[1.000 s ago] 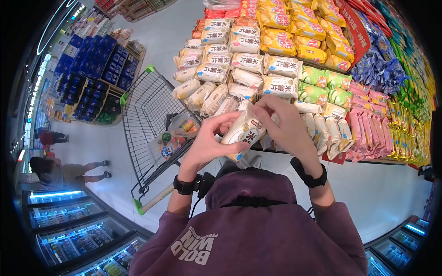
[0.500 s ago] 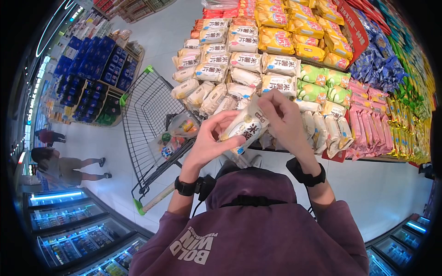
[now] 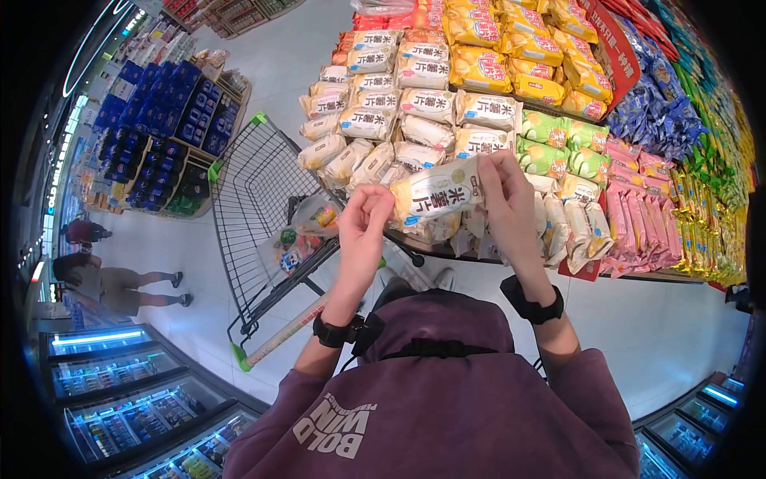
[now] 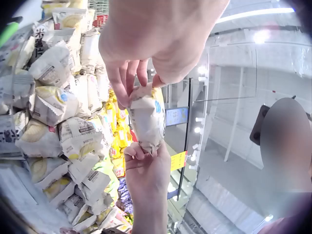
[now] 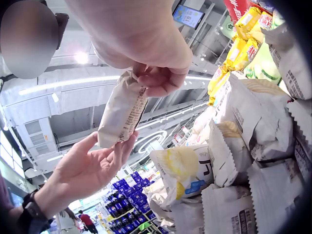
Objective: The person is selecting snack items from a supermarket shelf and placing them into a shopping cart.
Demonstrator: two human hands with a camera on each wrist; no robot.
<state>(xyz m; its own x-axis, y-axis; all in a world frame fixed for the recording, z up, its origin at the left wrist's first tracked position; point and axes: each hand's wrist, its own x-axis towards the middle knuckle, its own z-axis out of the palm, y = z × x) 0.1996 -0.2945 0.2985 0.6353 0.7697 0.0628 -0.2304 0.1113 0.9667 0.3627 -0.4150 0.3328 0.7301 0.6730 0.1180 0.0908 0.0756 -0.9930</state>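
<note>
A cream packet (image 3: 437, 194) with dark lettering is held nearly level between both hands in the head view, above the front edge of the snack display. The left hand (image 3: 365, 231) pinches its left end, and the right hand (image 3: 511, 209) grips the right end with thumb and fingers. The left wrist view shows the packet (image 4: 146, 119) between the left hand (image 4: 158, 44) and the right hand (image 4: 148, 180). In the right wrist view the packet's printed side (image 5: 122, 109) faces the camera, the left hand (image 5: 90, 168) at its lower end.
Similar cream packets (image 3: 371, 122) are stacked behind the hands, with yellow packs (image 3: 480, 70), green packs (image 3: 544, 160) and pink packs (image 3: 638, 219) farther right. A shopping cart (image 3: 255, 180) holding bagged items stands at the left. Beyond it are a drinks display (image 3: 171, 120) and a person (image 3: 120, 287).
The packet has turned from steeply tilted to nearly level. My left hand has shifted from around its body to its left end, while the right hand has moved slightly right and down.
</note>
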